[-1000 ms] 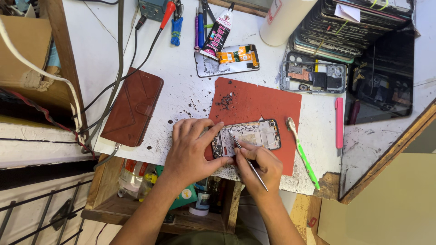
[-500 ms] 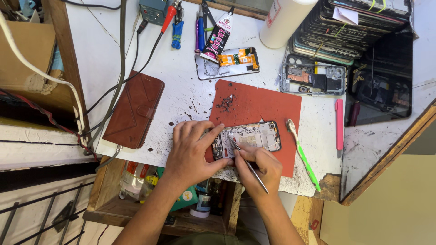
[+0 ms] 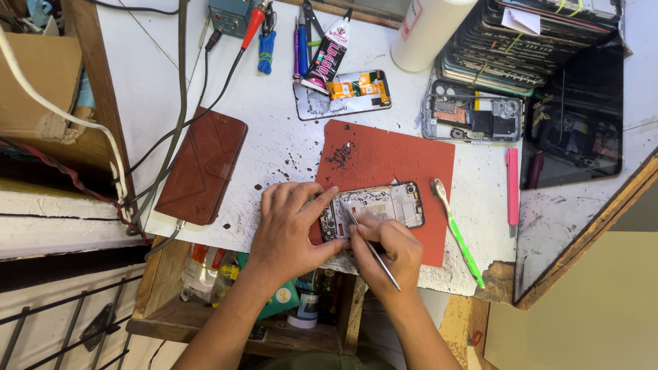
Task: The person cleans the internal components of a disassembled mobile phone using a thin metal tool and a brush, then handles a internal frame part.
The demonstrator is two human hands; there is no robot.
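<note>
The opened phone [image 3: 375,209] lay on the red mat [image 3: 397,161] near the front edge of the white desk [image 3: 288,137], its back cover off and its inner frame facing up. The left hand [image 3: 291,226] pressed flat on the phone's left end, fingers spread wide over the mat's corner and pinning the phone rather than gripping it. The right hand [image 3: 387,250] sat just in front of the phone, closed in a pen grip around a thin metal tool [image 3: 370,248], whose tip touched the frame near the phone's left-centre; whether it was tweezers or a probe could not be told.

Doing this well seemed to call for a steady hold: the left hand's weight kept low so the phone would not slide on the mat, and the tool kept at a shallow angle with light pressure, so the tip would not skid across the exposed parts. Resting the heel of the right hand on the mat would probably help.

Right of the phone, a green-handled toothbrush [image 3: 458,233] lay at the mat's edge, with a pink pen [image 3: 512,185] farther right. Behind the phone sat another stripped phone frame [image 3: 471,118] and a loose back panel [image 3: 343,94] with a glue tube [image 3: 327,51] on it. A brown wallet case [image 3: 202,166] lay well to the left of the phone.
</note>
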